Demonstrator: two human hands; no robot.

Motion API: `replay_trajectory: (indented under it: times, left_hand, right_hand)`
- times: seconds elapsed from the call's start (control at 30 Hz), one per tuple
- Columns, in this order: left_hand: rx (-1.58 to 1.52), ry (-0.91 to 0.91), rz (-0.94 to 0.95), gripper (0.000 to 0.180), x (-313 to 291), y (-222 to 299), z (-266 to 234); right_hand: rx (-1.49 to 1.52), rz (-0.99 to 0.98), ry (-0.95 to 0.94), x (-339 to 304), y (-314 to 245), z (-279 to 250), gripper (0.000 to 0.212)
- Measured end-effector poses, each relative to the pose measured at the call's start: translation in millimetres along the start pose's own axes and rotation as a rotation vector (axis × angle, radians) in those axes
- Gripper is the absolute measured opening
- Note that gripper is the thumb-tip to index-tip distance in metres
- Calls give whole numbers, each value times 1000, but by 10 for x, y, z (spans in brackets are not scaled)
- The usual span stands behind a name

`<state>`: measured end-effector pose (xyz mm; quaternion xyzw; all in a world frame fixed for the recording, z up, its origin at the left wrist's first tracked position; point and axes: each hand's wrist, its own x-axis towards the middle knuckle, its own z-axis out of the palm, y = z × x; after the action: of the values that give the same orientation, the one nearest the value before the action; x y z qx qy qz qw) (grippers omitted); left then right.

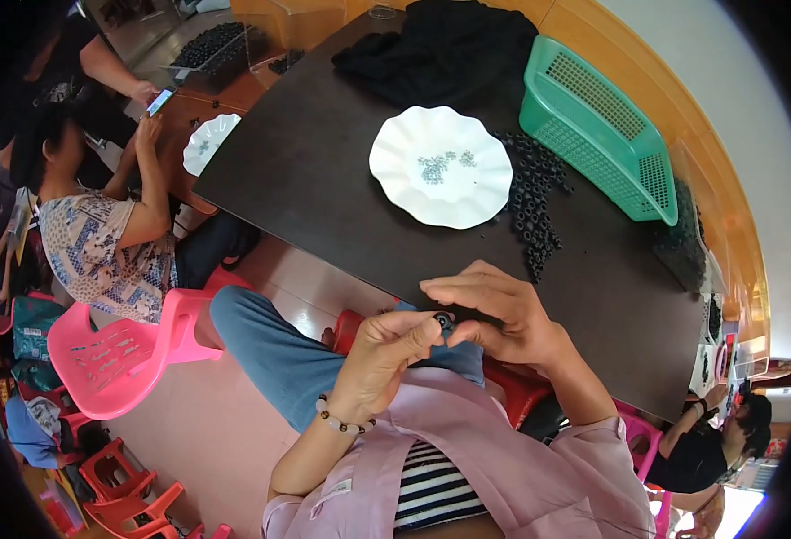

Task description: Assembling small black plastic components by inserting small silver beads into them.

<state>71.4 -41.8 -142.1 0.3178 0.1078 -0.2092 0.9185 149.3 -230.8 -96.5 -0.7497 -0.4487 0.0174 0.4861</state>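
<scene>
Busy workroom, people sitting at dark tables, pink and red plastic chairs on a pale floor; the person is working at the near edge of a dark table (323,180). Both hands are meeting just off that near edge, over the lap: left hand (382,359) fingers are curling and pinching a small black ring (443,321) against the thumb, right hand (494,314) fingertips are pressing on the same ring from the other side, upper fingers lying flat and together. The ring is sitting in the air, not over the table, so a slip of the pinch would likely be sending it down to the lap or floor, hard to find there. Farther in, a white scalloped plate (395,180) is holding a little cluster of tiny grey metal bits at its middle. Just right of it, a loose pile of black rings (532,202) is lying bare on the table, touching the plate's edge. Toward the far right edge, a green plastic basket (593,126) is standing tilted, looking empty. A black cloth (440,49) is bunching at the far edge.
</scene>
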Motion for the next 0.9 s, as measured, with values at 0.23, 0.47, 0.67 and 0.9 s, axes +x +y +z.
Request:
replay_trajectory:
  times: [0.23,0.47,0.67,0.9]
  left_hand:
    - [-22,15,-18,22,47,-51,-29]
    - [8,25,-41,23,39,-80,-33]
    - [10,29,-49,22,42,-95,-32]
    - [21,33,-72,17,43,-103,2]
  right_hand:
    - [3,48,12,-111,28,-19,49]
    - [21,34,35,-134,29,-9,48]
    - [26,36,93,-171,41,-16,43]
    - [21,37,97,-163,22,-9,40]
